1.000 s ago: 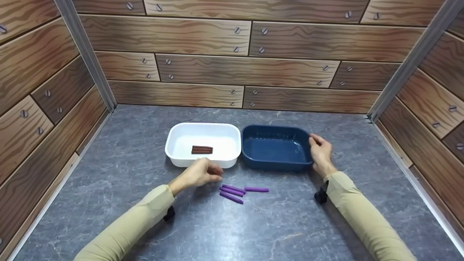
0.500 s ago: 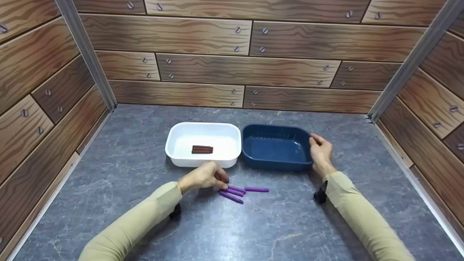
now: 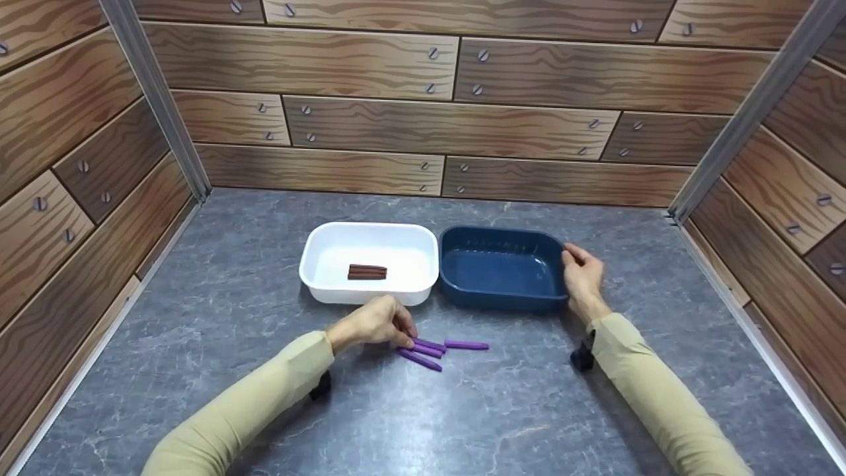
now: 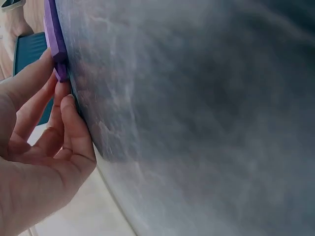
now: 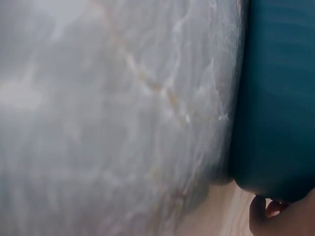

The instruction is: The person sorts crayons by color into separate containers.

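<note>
My left hand (image 3: 378, 320) is low over the tabletop in the head view, pinching the near end of a purple crayon (image 3: 429, 352) between thumb and fingers. Two more crayons lie right against it, and another purple crayon (image 3: 466, 345) lies apart to the right. In the left wrist view the thumb meets the end of a purple crayon (image 4: 55, 39); a second shows just under it. My right hand (image 3: 584, 277) grips the right side of a dark blue bin (image 3: 505, 301). Its curled fingers (image 5: 258, 214) are at the bin's corner in the right wrist view.
A white bin (image 3: 367, 295) stands left of the blue one, side by side with it. Several brown crayons (image 3: 367, 272) lie together inside it. Wood-patterned walls (image 3: 317, 170) enclose the grey marbled tabletop (image 3: 502, 416) at the back and sides.
My left hand has moved right and down from beside the white bin to the purple crayons and now pinches one. The right hand stays on the blue bin.
</note>
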Motion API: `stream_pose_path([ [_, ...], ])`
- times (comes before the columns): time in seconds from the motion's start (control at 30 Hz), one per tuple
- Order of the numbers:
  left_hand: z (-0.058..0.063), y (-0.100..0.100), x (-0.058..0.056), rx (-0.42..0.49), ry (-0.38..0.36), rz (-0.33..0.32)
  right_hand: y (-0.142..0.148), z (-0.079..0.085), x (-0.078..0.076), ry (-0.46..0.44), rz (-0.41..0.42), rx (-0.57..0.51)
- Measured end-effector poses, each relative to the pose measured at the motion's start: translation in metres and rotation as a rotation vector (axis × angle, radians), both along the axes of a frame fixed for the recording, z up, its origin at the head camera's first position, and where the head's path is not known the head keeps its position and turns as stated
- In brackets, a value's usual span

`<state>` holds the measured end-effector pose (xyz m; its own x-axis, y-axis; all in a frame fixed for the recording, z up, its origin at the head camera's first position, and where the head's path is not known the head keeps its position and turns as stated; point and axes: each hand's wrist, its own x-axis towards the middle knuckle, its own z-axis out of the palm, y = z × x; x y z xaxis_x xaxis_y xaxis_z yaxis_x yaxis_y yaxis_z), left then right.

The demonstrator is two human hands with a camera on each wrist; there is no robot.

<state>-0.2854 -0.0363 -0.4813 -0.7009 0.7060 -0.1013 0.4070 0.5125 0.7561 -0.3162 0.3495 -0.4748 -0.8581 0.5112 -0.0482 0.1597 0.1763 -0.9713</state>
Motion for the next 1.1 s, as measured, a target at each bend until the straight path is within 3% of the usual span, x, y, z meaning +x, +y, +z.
stream_pose_path([
  [0.6, 0.001, 0.0016, 0.0015, 0.02, -0.027, 0.053, -0.0005, 0.0006, -0.0021, 0.025, 0.001, -0.01],
  [1.1, 0.0017, -0.0058, 0.0009, 0.119, -0.092, 0.076, 0.0002, -0.0014, -0.0013, 0.017, 0.005, 0.002],
])
